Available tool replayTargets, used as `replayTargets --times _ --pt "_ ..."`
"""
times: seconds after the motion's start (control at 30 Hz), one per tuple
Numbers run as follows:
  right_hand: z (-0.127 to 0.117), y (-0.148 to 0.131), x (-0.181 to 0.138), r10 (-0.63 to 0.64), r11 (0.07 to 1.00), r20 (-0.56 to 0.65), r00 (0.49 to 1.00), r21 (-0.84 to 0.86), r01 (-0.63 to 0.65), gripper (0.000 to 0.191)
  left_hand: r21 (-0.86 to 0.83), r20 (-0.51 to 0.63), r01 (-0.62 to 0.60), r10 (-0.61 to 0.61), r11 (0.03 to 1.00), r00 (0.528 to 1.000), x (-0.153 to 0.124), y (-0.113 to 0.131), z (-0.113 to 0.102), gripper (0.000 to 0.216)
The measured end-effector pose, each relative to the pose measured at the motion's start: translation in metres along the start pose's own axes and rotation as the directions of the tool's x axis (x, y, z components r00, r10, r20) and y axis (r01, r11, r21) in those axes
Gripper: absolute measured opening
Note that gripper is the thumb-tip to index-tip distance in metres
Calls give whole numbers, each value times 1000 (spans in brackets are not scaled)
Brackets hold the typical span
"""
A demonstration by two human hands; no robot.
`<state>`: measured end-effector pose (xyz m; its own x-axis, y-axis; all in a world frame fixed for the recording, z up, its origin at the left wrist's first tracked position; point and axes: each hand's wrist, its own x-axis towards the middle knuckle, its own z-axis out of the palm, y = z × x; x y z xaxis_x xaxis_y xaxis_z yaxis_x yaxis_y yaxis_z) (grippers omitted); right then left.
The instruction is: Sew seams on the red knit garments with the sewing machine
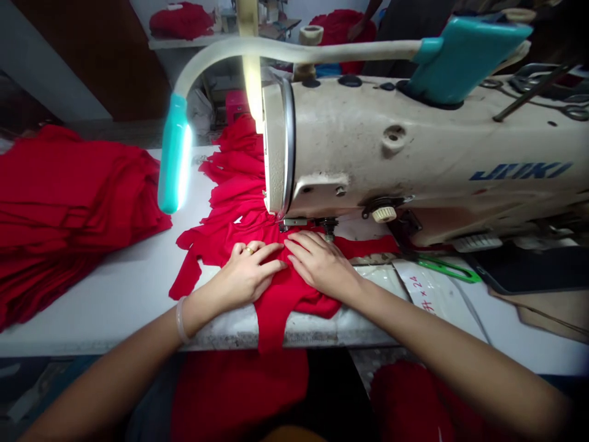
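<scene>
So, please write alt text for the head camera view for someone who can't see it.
A left hand with a gold ring and a right hand press red knit fabric onto a white table in front of a JUKI sewing machine. A teal gooseneck lamp shines overhead, and a pile of red cloth lies to the left.

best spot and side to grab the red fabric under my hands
Take the narrow loose tail of the red fabric that runs toward the table's front edge, coming from the front. It lies clear of the left hand and right hand, narrow enough to pinch, while the rest is bunched under them.
</scene>
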<state>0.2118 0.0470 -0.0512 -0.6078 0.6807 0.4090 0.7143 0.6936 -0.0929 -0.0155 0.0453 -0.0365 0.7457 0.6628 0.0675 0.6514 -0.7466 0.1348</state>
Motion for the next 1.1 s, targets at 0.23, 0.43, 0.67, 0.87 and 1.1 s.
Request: replayTargets --times 0.23,0.43,0.67,0.87,1.1 --pt "-10 -22 -18 -55 996 -40 998 69 57 31 -1 -53 -40 40 999 998 13 -30 1 35" --pt "0 -14 -2 -3 1000 -19 1000 -18 2 34 17 -75 -64 65 998 995 27 -51 -2 35" --pt "4 -13 13 33 995 36 999 -91 -30 32 -56 -137 -17 9 998 991 36 -68 0 31" --pt "-10 -28 2 -62 996 97 993 70 55 39 -128 -109 90 -104 988 989 33 -64 -6 42" --pt "-21 39 16 276 960 254 927 -27 -278 26 98 51 269 -275 958 960 15 2 -28 34"
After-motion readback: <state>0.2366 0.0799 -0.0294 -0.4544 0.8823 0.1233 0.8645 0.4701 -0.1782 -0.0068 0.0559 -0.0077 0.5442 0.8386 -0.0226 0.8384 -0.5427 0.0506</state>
